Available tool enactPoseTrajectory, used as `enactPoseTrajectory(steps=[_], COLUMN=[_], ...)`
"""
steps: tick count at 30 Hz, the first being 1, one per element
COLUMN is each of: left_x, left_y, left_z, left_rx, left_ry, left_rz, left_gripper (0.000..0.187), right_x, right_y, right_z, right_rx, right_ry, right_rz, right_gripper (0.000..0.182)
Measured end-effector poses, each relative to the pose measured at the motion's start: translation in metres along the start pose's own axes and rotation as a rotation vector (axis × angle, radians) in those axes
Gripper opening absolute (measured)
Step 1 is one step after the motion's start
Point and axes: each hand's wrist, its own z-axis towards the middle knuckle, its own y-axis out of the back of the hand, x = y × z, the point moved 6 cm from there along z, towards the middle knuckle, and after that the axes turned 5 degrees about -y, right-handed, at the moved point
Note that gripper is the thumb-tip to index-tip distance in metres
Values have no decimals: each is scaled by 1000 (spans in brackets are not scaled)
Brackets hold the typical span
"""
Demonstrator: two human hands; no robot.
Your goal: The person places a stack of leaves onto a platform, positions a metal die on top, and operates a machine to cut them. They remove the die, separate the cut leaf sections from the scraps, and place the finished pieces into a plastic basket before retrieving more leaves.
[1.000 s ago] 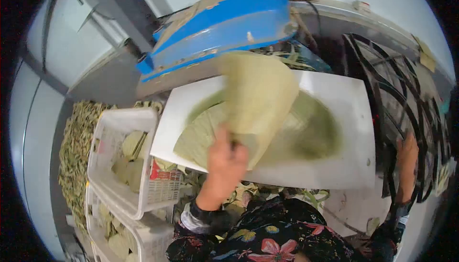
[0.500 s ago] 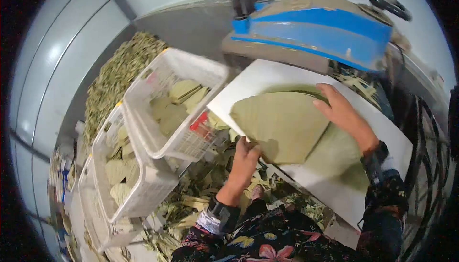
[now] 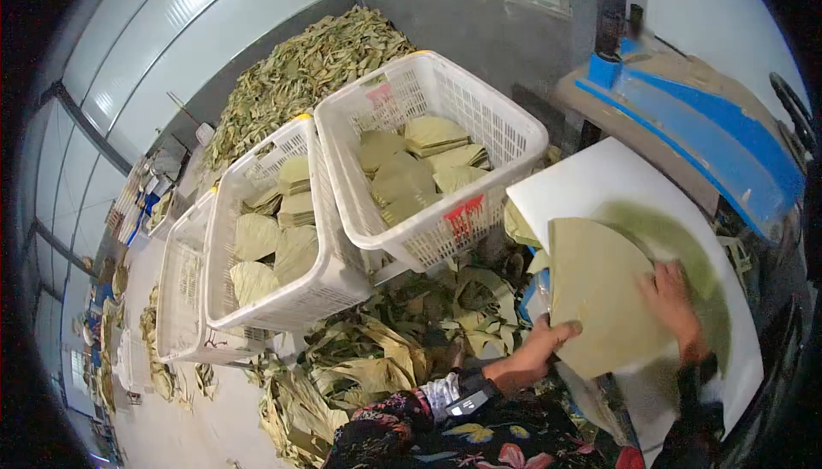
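A fan-shaped stack of dried, pale green cut leaves point(image 3: 604, 298) is tilted over the left edge of a white board point(image 3: 561, 180). My left hand point(image 3: 548, 342) grips its lower left edge, thumb on top and the other fingers mostly hidden beneath. At the stack's right side is my right hand point(image 3: 672, 302), slightly blurred, fingers bent against the edge. A green stain point(image 3: 685, 242) marks the board behind the stack.
White plastic crates point(image 3: 505, 118) with similar leaf stacks stand to the left. Leaf scraps point(image 3: 377, 349) cover the floor below them. A large leaf heap point(image 3: 317, 67) lies against the back wall. A blue machine point(image 3: 702, 118) overhangs the board's far side.
My view has swung left toward the crates. The leaf stack has shifted to the board's left edge and turned, with both hands at it; a leaf layer beside it no longer shows.
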Motion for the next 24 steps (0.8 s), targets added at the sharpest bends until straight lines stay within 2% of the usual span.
enactPoseTrajectory(steps=[2, 3, 4, 5, 7, 9, 11, 13, 14, 16, 18, 21, 22, 24], left_x=[-5, -18, -36, -53, -81, -122, -179, -231, -263, -320, -363, -388, -385, -377], left_y=[20, 25, 26, 28, 51, 67, 84, 109, 120, 147, 179, 242, 262, 313], left_z=[5, 9, 15, 21, 39, 56, 67, 82, 89, 108, 138, 194, 213, 254], left_rx=[-48, -41, 45, 133, 181, 234, 318, 322, 310, 259, 217, 128, 138, -54], left_ry=[56, 63, 21, -21, -69, -111, -230, -243, -286, -349, -371, -431, -421, -452], left_rz=[-13, -13, 113, 237, 310, 371, 783, 784, 788, 775, 622, 233, 231, 108], left_gripper=[58, 58, 59, 60, 59, 58, 58, 56, 56, 55, 56, 52, 52, 51], right_x=[16, 11, 6, 7, 20, 44, 61, 65, 71, 86, 86, 88, 79, 75], right_y=[1, -4, -11, -15, -15, -15, -25, -38, -40, -41, -42, -39, -43, -48], right_z=[-15, -19, -23, -27, -33, -29, -27, -24, -18, -13, -14, -10, -14, -17], right_rx=[35, 47, 56, 56, -65, -105, -124, -299, -290, -238, -257, -291, -294, -302], right_ry=[-18, -160, -303, -314, -272, -301, -332, -399, -414, -407, -445, -478, -492, -516], right_rz=[-29, 117, 264, 262, 462, 443, 416, 198, 199, -170, -147, -127, -117, -112], right_gripper=[44, 43, 42, 42, 45, 45, 46, 48, 48, 46, 46, 44, 45, 45])
